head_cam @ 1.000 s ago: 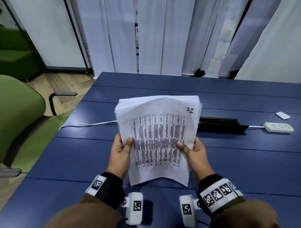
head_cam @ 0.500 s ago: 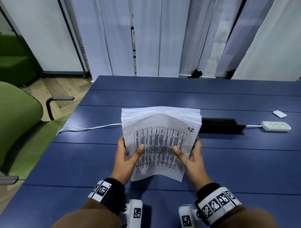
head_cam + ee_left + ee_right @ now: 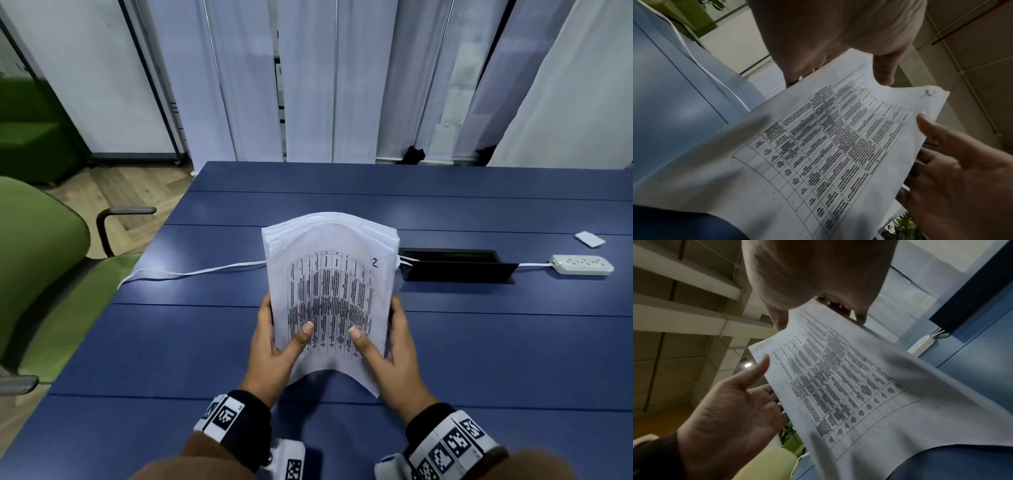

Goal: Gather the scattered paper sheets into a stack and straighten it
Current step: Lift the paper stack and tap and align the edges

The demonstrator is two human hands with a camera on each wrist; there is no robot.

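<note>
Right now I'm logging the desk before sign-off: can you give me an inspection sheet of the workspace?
Surface: dark blue panelled table.
Job's things: white paper stack with printed table, held upright, top edges uneven.
Clutter: small white flat object.
Grippers: left hand and right hand grip stack's sides, thumbs in front.
Cables: white cord; white power strip; black cable slot.
Surroundings: green chair, grey vertical blinds.

Top sheet (image 3: pixel 329 274) reads "2" (perhaps "52").

the blue bench (image 3: pixel 479 342) carries a white power strip (image 3: pixel 582 264), a white cable (image 3: pixel 191 273), and a small white card (image 3: pixel 589 238).
</note>
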